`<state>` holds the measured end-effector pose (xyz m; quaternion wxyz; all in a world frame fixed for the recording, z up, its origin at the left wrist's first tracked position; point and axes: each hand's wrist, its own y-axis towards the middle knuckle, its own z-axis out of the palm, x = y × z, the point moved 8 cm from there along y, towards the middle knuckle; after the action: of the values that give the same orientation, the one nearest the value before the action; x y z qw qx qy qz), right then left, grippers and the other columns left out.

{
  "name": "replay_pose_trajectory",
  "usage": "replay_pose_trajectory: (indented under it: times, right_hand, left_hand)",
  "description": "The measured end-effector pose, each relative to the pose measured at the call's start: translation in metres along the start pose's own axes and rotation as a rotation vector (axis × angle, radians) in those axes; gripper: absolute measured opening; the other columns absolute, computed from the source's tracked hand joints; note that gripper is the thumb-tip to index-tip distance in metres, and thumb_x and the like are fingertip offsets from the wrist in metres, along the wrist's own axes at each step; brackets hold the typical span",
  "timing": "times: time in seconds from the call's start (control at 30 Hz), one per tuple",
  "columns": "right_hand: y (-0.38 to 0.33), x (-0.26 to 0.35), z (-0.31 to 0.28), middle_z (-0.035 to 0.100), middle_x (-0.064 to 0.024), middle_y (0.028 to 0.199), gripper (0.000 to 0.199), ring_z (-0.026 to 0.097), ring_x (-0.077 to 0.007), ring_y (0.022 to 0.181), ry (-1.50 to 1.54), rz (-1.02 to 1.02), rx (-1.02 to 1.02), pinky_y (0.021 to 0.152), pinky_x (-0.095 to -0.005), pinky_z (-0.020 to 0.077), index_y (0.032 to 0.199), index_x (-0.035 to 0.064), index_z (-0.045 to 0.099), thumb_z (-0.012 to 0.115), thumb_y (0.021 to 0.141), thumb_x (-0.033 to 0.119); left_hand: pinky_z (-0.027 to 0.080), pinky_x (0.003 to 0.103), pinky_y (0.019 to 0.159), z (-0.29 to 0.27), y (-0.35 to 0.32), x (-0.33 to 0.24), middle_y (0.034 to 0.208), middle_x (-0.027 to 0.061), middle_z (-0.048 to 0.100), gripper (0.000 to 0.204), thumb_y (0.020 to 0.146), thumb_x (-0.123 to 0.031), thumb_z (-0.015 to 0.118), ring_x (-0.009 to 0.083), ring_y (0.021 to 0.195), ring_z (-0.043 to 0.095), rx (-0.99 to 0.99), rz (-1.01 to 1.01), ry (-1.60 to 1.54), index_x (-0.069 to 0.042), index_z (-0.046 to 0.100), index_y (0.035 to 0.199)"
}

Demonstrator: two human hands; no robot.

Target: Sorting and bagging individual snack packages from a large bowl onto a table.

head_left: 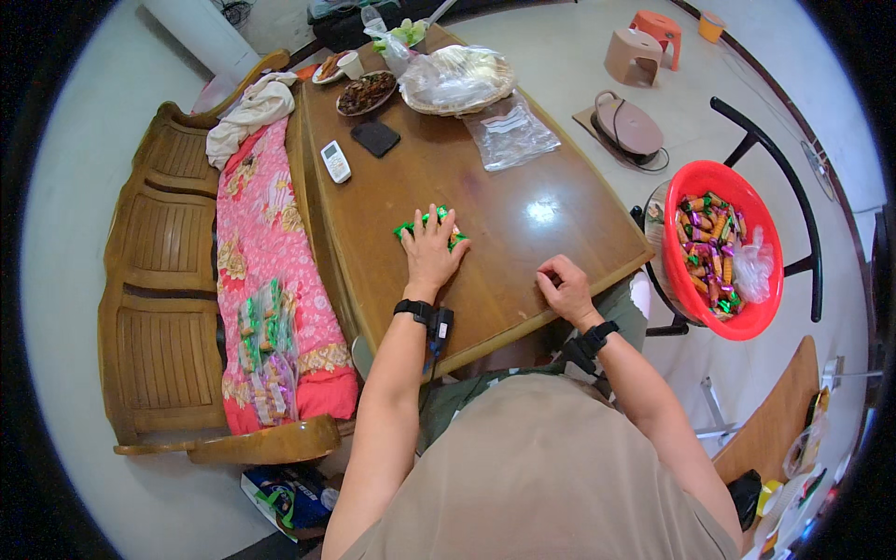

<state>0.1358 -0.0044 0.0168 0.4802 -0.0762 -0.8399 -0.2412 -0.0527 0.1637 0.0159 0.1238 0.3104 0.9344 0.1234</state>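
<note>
My left hand lies palm down on the wooden table with its fingers spread. Beneath it, green-wrapped sweets poke out on both sides; the palm and fingers hide most of them. My right hand rests near the table's right edge, its fingers curled in loosely, and nothing shows in them. To the right of the table, a red basin holds many wrapped sweets in green, purple and orange, along with a crumpled clear bag.
Farther up the table are a white remote control, a dark pad, a plate of brown food, a plastic-covered basket and a flat clear bag. Bagged sweets lie on the wooden bench at left. A black-framed chair stands right.
</note>
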Motion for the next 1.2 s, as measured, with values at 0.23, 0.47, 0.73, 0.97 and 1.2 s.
replay_pose_trajectory:
  times: [0.23, 0.47, 0.73, 0.97, 1.2]
  right_hand:
    - [-0.006, -0.006, -0.017, 0.060, -0.0123, 0.081, 0.008, 0.060, -0.0288, 0.075, -0.032, -0.050, -0.047, 0.067, -0.0351, 0.0494, 0.083, 0.0041, 0.061, 0.064, 0.079, 0.010]
    - [-0.001, 0.003, -0.005, 0.059, -0.0136, 0.081, 0.013, 0.059, -0.0309, 0.079, 0.045, -0.082, 0.014, 0.070, -0.0394, 0.0479, 0.084, 0.0026, 0.059, 0.062, 0.081, 0.014]
    - [-0.009, 0.002, -0.103, 0.064, -0.0124, 0.088, 0.016, 0.062, -0.0257, 0.085, -0.044, 0.133, 0.001, 0.075, -0.0350, 0.0495, 0.093, 0.0023, 0.063, 0.060, 0.085, 0.017]
    - [0.005, -0.051, -0.255, 0.065, -0.0183, 0.092, 0.034, 0.065, -0.0304, 0.085, -0.853, 0.412, 0.463, 0.073, -0.0456, 0.0497, 0.120, 0.0161, 0.057, 0.047, 0.089, 0.025]
    - [-0.016, -0.162, -0.250, 0.060, -0.0145, 0.121, 0.059, 0.059, -0.0254, 0.103, -0.555, 0.679, 0.755, 0.083, -0.0380, 0.0481, 0.139, 0.0164, 0.043, 0.058, 0.082, 0.021]
  left_hand:
    - [0.029, 0.058, 0.102, 0.000, 0.005, -0.012, 0.141, 0.0130, 0.043, 0.055, 0.079, -0.034, 0.065, 0.0380, 0.130, 0.036, -0.048, 0.229, -0.089, -0.018, 0.052, 0.131]
    - [0.024, 0.057, 0.107, -0.003, -0.015, 0.017, 0.148, 0.0128, 0.033, 0.062, 0.082, -0.031, 0.065, 0.0361, 0.136, 0.029, 0.084, 0.138, 0.056, -0.018, 0.044, 0.138]
    - [0.022, 0.060, 0.106, -0.016, -0.019, -0.007, 0.152, 0.0168, 0.025, 0.062, 0.085, -0.026, 0.062, 0.0392, 0.138, 0.023, 0.016, 0.115, 0.023, -0.017, 0.039, 0.142]
    - [0.020, 0.062, 0.106, -0.009, -0.038, -0.079, 0.152, 0.0190, 0.023, 0.057, 0.088, -0.023, 0.058, 0.0385, 0.139, 0.022, 0.090, 0.168, -0.238, -0.013, 0.039, 0.141]
    - [0.020, 0.064, 0.105, 0.001, -0.044, -0.090, 0.151, 0.0179, 0.024, 0.052, 0.091, -0.027, 0.055, 0.0366, 0.140, 0.021, 0.169, 0.176, -0.285, -0.013, 0.042, 0.139]
